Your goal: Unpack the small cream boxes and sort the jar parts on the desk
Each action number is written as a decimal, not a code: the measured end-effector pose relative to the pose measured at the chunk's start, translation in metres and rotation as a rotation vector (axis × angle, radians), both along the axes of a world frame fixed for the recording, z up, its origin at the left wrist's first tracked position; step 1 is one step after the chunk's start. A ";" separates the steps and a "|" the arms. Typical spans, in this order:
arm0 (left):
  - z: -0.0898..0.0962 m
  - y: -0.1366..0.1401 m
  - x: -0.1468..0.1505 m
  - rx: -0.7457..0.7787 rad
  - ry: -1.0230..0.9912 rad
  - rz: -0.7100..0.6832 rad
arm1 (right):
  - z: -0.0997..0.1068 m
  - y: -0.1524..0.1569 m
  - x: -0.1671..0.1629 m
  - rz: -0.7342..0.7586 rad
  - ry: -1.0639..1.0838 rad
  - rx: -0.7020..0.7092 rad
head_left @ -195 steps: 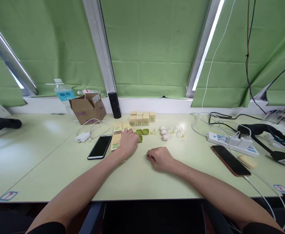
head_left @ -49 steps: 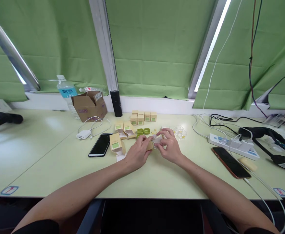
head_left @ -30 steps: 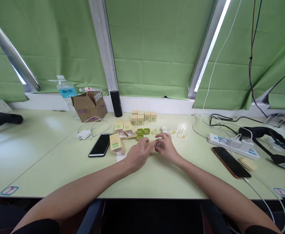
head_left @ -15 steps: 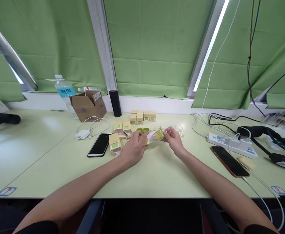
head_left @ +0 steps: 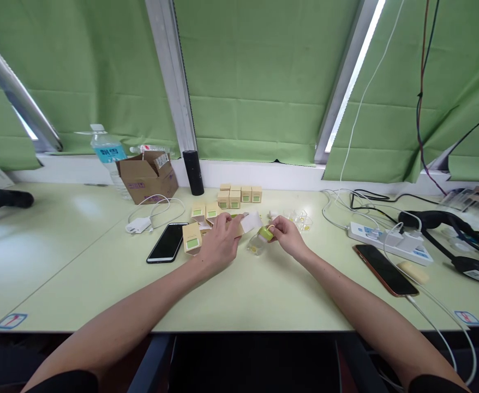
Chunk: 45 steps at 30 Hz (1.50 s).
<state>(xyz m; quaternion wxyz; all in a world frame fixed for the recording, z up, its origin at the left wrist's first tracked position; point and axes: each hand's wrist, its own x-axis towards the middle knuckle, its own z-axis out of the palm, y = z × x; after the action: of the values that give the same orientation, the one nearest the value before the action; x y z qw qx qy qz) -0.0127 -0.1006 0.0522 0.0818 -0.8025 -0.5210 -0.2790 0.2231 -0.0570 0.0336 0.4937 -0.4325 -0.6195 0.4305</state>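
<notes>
My left hand (head_left: 220, 243) is closed around a small cardboard box, mostly hidden by the fingers, whose white open flap (head_left: 251, 221) points right. Between the fingertips of my right hand (head_left: 287, 236) is a small clear container with a green cap (head_left: 265, 234). Its transparent body hangs down to the left, just outside the box and above the table. An opened tan box with a green label (head_left: 192, 238) lies left of my left hand, and two more opened boxes (head_left: 198, 211) are behind it. Several small clear containers (head_left: 300, 218) stand beyond my right hand.
Closed small boxes (head_left: 235, 197) are grouped at the back. On the left are a phone (head_left: 166, 243), a white charger (head_left: 138, 225), a carton (head_left: 149, 177), a water bottle (head_left: 109, 154) and a black cylinder (head_left: 193, 173). A power strip (head_left: 389, 243) and another phone (head_left: 384, 269) lie right.
The clear container with the green cap has come out of the small box. My right hand has tilted it downward, while my left hand has shifted slightly left with the box.
</notes>
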 end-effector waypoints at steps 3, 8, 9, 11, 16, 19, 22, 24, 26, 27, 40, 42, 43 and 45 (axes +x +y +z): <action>-0.002 0.000 0.001 0.014 -0.033 -0.031 | -0.002 -0.005 -0.001 -0.013 -0.192 0.088; -0.006 0.002 0.000 0.067 -0.137 -0.099 | 0.007 -0.018 -0.003 -0.030 -0.425 0.223; -0.006 0.002 0.000 0.081 -0.156 -0.109 | 0.008 -0.020 -0.004 -0.031 -0.455 0.243; -0.007 0.002 0.000 0.103 -0.189 -0.121 | 0.011 -0.025 -0.006 -0.039 -0.506 0.283; -0.010 0.002 0.001 0.107 -0.316 -0.182 | 0.008 -0.032 -0.012 -0.059 -0.547 0.360; -0.012 0.003 0.001 0.119 -0.399 -0.254 | 0.004 -0.033 -0.016 -0.047 -0.569 0.359; -0.013 0.003 0.002 0.100 -0.480 -0.313 | 0.003 -0.034 -0.017 -0.058 -0.633 0.360; -0.012 0.003 0.003 0.064 -0.557 -0.356 | 0.003 -0.035 -0.017 -0.078 -0.684 0.372; -0.011 0.003 0.004 -0.006 -0.661 -0.398 | 0.004 -0.036 -0.017 -0.098 -0.719 0.393; -0.011 0.004 0.005 -0.054 -0.722 -0.413 | 0.004 -0.036 -0.017 -0.110 -0.733 0.405; -0.006 0.010 0.009 -0.422 -1.300 -0.514 | 0.010 -0.042 -0.018 -0.150 -0.917 0.535; -0.005 0.007 0.010 -0.508 -1.382 -0.514 | 0.010 -0.043 -0.018 -0.144 -0.940 0.519; -0.005 0.006 0.011 -0.550 -1.425 -0.520 | 0.010 -0.043 -0.019 -0.141 -0.946 0.508; -0.004 0.005 0.012 -0.624 -1.502 -0.548 | 0.010 -0.043 -0.018 -0.134 -0.910 0.489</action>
<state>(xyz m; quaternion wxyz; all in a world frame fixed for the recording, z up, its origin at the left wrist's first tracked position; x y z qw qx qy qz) -0.0007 -0.0958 0.0478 -0.5797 -0.4884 -0.2774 -0.5903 0.2050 -0.1004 0.0439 0.2876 -0.4865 -0.8249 0.0093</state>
